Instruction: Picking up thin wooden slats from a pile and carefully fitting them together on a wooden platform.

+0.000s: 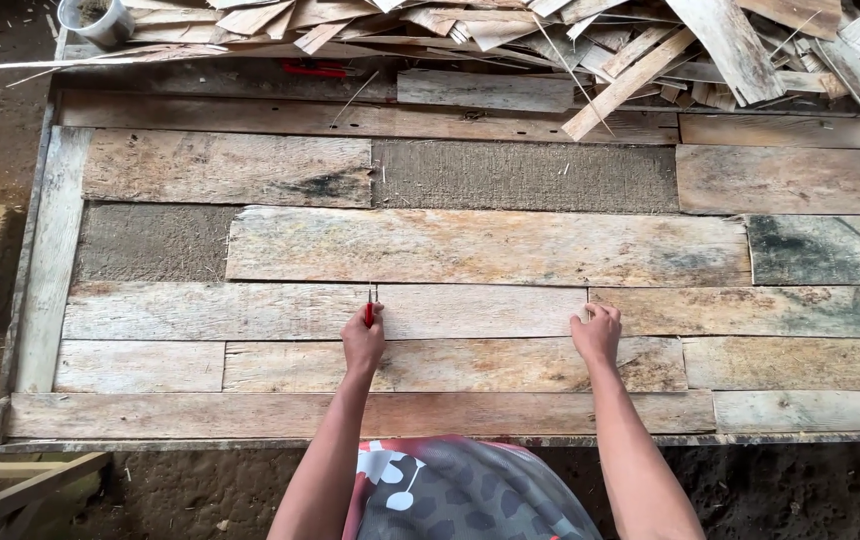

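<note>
Dirt-floor workshop, patchwork panel [490, 250] of weathered boards, centre frame: left hand [363, 340] pinching red pencil [369, 312], right hand [597, 332] curled, fingertips pressing board [480, 312]; marking in hand.

A slim red pencil [369, 312] stands nearly upright on the picture, its tip on a pale, weathered plank [480, 311]. The plank lies flat in a row of boards, long side left to right, stained grey and brown, its right end butting the next board.
</note>
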